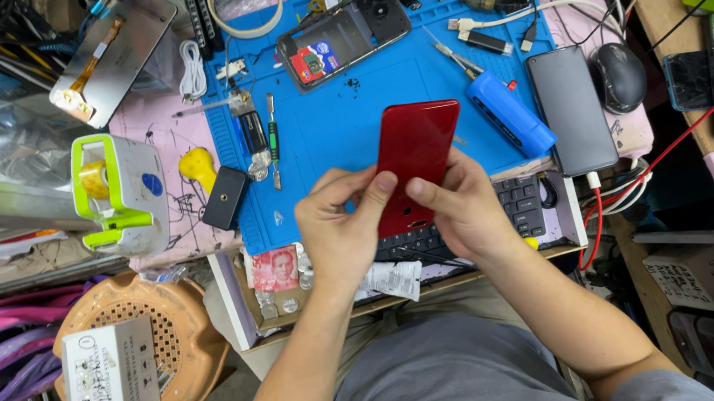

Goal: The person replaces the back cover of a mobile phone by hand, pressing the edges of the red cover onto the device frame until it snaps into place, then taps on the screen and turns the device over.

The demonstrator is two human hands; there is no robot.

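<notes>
I held the red phone (415, 163) over the blue mat (346, 127); my left hand (345, 231) and my right hand (462, 208) both had fingers shut on it; its back was on, nothing opened yet; the tools lay untouched.

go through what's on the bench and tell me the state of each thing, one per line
red phone: held in both hands, back facing up
left hand: gripping the phone
right hand: gripping the phone
opened phone: back cover off, lying flat
black phone: screen dark, cable plugged in
tape ring: lying flat
</notes>
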